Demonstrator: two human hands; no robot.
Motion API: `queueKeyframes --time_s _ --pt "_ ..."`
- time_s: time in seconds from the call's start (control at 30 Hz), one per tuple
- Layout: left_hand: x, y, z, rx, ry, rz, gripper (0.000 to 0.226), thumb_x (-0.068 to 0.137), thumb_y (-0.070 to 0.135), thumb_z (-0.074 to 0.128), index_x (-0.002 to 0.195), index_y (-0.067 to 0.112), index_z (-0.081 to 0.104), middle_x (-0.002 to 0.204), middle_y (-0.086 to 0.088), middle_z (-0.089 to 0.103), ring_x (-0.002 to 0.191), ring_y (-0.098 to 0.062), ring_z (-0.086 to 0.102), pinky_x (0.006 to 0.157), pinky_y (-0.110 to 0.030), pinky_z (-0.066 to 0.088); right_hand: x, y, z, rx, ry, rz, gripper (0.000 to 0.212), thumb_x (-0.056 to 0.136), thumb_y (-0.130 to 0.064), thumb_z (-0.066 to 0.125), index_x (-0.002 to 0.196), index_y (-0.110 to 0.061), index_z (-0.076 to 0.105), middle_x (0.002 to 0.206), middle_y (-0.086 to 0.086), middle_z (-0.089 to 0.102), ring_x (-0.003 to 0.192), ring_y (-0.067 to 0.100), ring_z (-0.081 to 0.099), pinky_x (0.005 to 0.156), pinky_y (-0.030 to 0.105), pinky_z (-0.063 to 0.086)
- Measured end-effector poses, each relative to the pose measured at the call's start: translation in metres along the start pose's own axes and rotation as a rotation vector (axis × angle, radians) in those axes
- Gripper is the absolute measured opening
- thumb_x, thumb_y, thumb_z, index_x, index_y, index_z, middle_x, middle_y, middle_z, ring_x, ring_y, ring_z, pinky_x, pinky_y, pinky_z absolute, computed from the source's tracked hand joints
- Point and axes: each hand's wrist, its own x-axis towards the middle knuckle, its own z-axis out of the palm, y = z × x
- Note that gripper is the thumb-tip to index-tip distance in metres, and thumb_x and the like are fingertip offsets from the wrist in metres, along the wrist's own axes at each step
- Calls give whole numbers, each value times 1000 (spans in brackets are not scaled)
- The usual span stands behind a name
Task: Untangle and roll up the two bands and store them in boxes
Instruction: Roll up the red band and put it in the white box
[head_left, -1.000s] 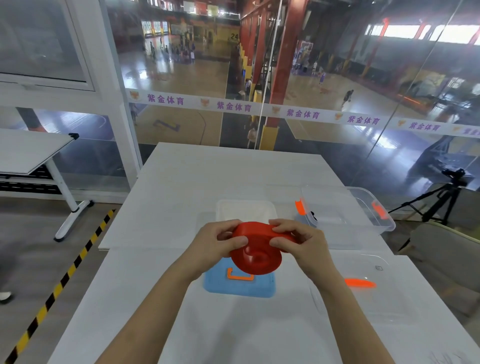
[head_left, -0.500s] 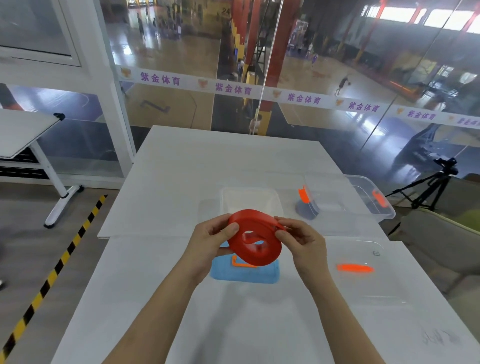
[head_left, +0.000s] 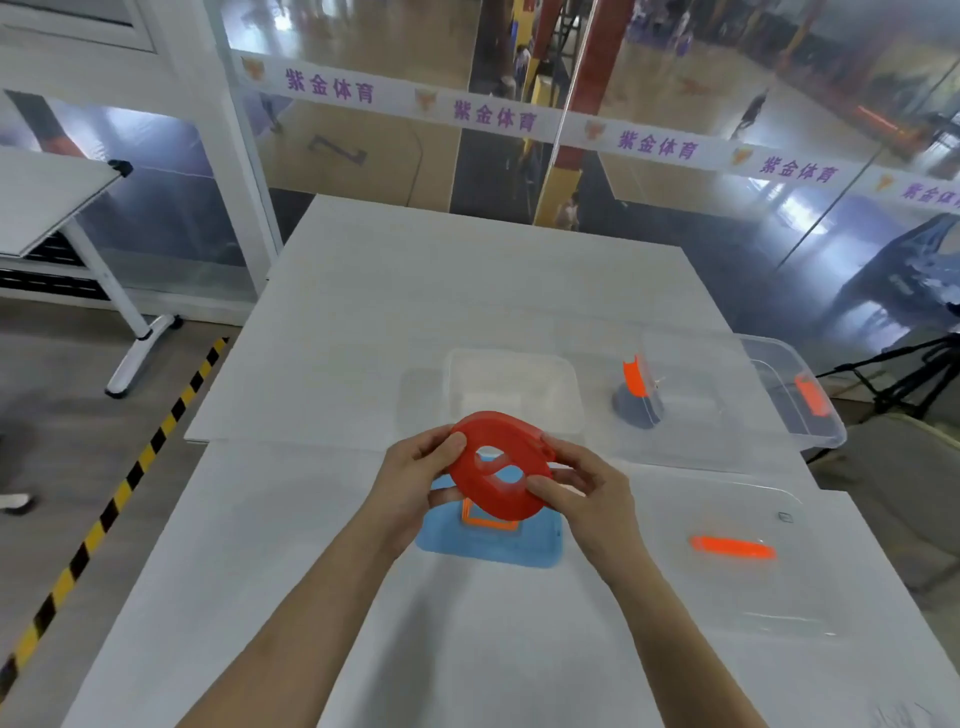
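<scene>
- Fingers (head_left: 450, 448) of both hands are clamped on the red band (head_left: 497, 486), which is wound into a flat coil with a twisted opening at its middle.
- My left hand (head_left: 410, 488) grips the coil's left rim, with the thumb on the face turned toward me and the other fingers behind it.
- My right hand (head_left: 592, 499) pinches the right rim, with the thumb pressed on the lower face and the fingers wrapped behind the edge.
- I hold the band in the air above the table (head_left: 467, 291), tilted, directly over the blue lid (head_left: 535, 548).
- That blue lid lies flat on the table, and the coil partly hides its orange handle.
- Just beyond the band stands the small box (head_left: 511, 382), clear and open.
- To its right is the large box (head_left: 810, 431), also clear, with orange clips at its ends.
- A dark grey-blue lump (head_left: 638, 413) shows through its near wall, but I cannot tell what it is.
- Right of my right hand a clear lid (head_left: 727, 587) lies flat, with an orange clip on it.
</scene>
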Motion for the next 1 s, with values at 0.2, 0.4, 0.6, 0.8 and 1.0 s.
queueKeyframes --time_s 0.2,0.4,0.6,0.8,1.0 --pt "82 -6 7 211 12 -7 29 105 33 61 130 22 71 120 -5 76 113 -22 73 84 -39 65 82 13 -11 37 -64 94 40 87 -2 81 121 -25 77 105 4 83 97 26 81 86 45 67" --pt "181 -32 -4 861 181 36 85 88 53 76 158 20 39 160 -2 44 146 -24 45 117 -42 41 194 45 -16 16 -46 212 37 87 -4 82 117 -26 77 108 6 80 94 26 80 81 44 68" --pt "251 -71 -15 1264 121 -144 144 60 91 66 166 23 -5 176 -1 -2 163 -27 3 125 -59 26 290 91 0 -45 -67 339 43 84 -3 83 124 -16 74 102 10 81 87 26 80 73 41 68" --pt "264 -92 -11 1331 89 -219 143 71 81 71 164 16 -15 175 -2 -14 163 -28 -1 125 -62 18 330 145 28 -119 -121 462 48 79 -4 86 124 -17 76 104 15 78 92 36 80 67 40 68" --pt "268 -94 -20 1348 94 -168 128 82 66 74 163 18 -11 176 1 -5 162 -24 10 124 -61 25 348 177 52 -80 -145 531 45 82 1 84 122 -15 73 111 18 75 96 39 78 70 47 68"
